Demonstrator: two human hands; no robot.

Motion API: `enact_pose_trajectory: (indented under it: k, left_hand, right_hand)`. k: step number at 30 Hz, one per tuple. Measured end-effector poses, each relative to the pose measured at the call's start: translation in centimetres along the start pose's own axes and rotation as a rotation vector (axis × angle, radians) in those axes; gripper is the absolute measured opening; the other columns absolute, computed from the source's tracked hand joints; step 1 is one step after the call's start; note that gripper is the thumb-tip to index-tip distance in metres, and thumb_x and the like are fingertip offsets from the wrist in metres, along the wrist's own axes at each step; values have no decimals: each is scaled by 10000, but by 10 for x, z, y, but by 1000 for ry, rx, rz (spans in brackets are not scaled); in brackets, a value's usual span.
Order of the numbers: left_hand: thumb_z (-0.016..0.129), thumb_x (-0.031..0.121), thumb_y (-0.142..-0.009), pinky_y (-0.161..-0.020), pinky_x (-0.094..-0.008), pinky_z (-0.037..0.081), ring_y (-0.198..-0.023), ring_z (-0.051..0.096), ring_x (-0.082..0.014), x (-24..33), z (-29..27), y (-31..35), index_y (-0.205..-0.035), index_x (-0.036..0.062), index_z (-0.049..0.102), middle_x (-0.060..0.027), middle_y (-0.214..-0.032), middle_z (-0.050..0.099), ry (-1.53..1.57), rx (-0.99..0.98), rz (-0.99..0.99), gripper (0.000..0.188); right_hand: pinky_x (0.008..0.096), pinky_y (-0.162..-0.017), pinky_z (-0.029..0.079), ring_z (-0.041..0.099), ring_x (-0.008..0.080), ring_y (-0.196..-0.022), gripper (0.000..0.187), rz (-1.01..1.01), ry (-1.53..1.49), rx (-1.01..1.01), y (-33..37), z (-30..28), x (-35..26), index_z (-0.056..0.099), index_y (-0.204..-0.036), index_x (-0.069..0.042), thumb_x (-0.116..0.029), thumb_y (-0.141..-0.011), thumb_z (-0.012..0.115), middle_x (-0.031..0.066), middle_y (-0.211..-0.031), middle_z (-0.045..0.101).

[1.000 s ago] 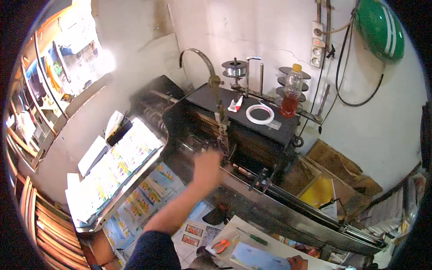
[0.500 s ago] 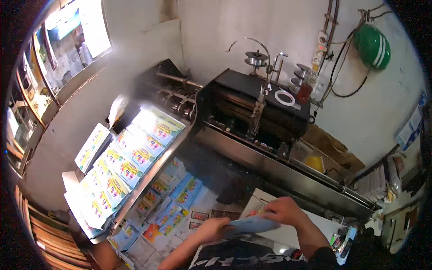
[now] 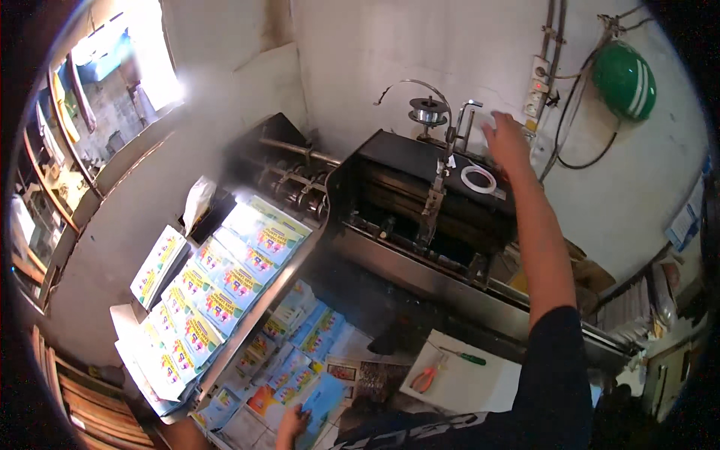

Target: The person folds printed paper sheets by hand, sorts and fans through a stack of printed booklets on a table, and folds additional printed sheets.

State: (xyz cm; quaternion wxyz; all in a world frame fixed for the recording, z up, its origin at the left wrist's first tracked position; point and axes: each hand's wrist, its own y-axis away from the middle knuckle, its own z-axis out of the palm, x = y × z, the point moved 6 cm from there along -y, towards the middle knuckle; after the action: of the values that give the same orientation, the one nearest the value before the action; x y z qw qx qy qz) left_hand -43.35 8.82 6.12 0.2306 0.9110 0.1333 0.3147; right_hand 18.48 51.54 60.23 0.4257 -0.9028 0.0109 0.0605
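Raised since a moment ago: right hand (image 3: pixel 507 139), now up over the back of the black machine (image 3: pixel 409 161), fingers spread loosely and holding nothing, just above the white tape ring (image 3: pixel 478 179) lying on the machine top and beside the wire spool (image 3: pixel 428 112). Lowered to the bottom edge: left hand (image 3: pixel 291 424), resting flat on the blue printed sheets (image 3: pixel 319 397), fingers extended, no visible grip. Stacked alongside: rows of colourful leaflets (image 3: pixel 217 289). Lying on a white board (image 3: pixel 465 382): orange pliers (image 3: pixel 426 377), green screwdriver (image 3: pixel 466 358).
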Motion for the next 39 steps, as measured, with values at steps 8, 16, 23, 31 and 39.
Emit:
enact_pose_trajectory:
  k: [8,16,23,31,39]
  left_hand:
    - [658,424,-844,-867,-497,498,-1038,627,-437,-140,94,120,-1150,-25,621,-281,-1075,661,49,205,-578,545]
    - [638,373,-858,-902,-478,489,-1060,619,-432,-102,130,211,-1143,-16,627,-274,-1105,653,245,355,-890,482]
    - [609,363,-881,-886,-491,482,-1026,622,-437,-58,61,144,-1081,16,636,-261,-1054,663,229,367,-758,401]
    - [624,275,-876,-758,-463,488,-886,640,-435,-36,-16,124,-1025,1,635,-248,-932,668,306,576,-526,312]
    - [631,271,-888,-791,-485,492,-926,655,-416,-110,74,175,-1128,-20,633,-232,-980,674,195,473,-621,377]
  right_hand:
    - [466,-1073,414,483,366,-1291,520,-392,395,-495,-105,175,55,585,-1301,-139,-80,-790,659,207,-1394,510]
    - [468,-1015,439,567,389,-1184,517,-120,262,-494,-126,172,52,581,-1297,-73,-473,-989,474,214,-1270,602]
    - [476,-933,453,595,393,-1101,528,51,199,-390,-120,152,52,605,-1209,-39,-499,-984,472,235,-1108,656]
    - [376,-953,500,608,233,-1066,406,218,-1563,-563,-123,225,103,436,-1388,-25,-104,-997,508,140,-1187,618]
    - [326,-603,434,488,175,-545,397,471,-1785,-785,-109,200,37,523,-705,-117,-434,-937,578,16,-589,492]
